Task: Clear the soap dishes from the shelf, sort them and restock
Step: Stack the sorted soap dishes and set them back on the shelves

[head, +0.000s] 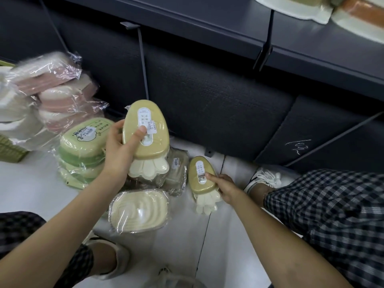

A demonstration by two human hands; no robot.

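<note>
Soap dishes lie all over the white floor (pixel 31 183) by the dark shelf unit (pixel 207 104). The left hand (pixel 118 150) grips a yellow soap dish (pixel 145 129) and holds it up in the air. It has a long oval lid, a white label with a price sticker, and a cream base with little toes sticking out. The thumb presses on the label. The right hand (pixel 225 188) holds a second yellow dish (pixel 202 178) of the same kind, low by the floor, with fingers wrapped round its side.

Between the arms sits a cream wrapped dish (pixel 139 210). Green dishes (pixel 83 146) are stacked to the left, touching the left wrist. Pink dishes (pixel 52 88) in shiny wrap pile up behind them. A brownish wrapped dish (pixel 176 173) lies squeezed between the two yellow ones.

Open floor shows near the person's checked trousers (pixel 332 215) and white shoe (pixel 264 179). More dishes rest on the shelf (pixel 311 42) up top.
</note>
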